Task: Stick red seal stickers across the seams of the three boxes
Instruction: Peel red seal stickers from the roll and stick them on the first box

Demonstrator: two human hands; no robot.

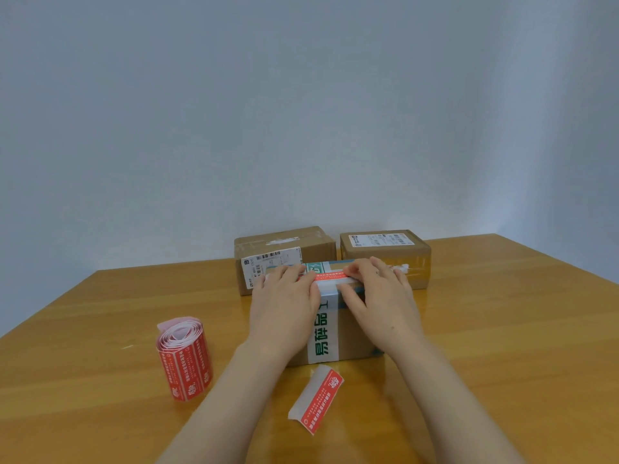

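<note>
A cardboard box (330, 339) with white tape and green characters stands in front of me on the table. A red seal sticker (326, 275) lies across its top near the far edge. My left hand (284, 303) and my right hand (378, 296) both rest on the box top, fingers flat and pressing on the sticker's two ends. Two more cardboard boxes stand behind: one at the back left (284, 242) and one at the back right (385, 252). A roll of red stickers (184, 358) stands upright to the left.
A loose strip with a red sticker on white backing (318, 398) lies on the wooden table (502, 329) just in front of the near box. A plain grey wall stands behind the table's far edge.
</note>
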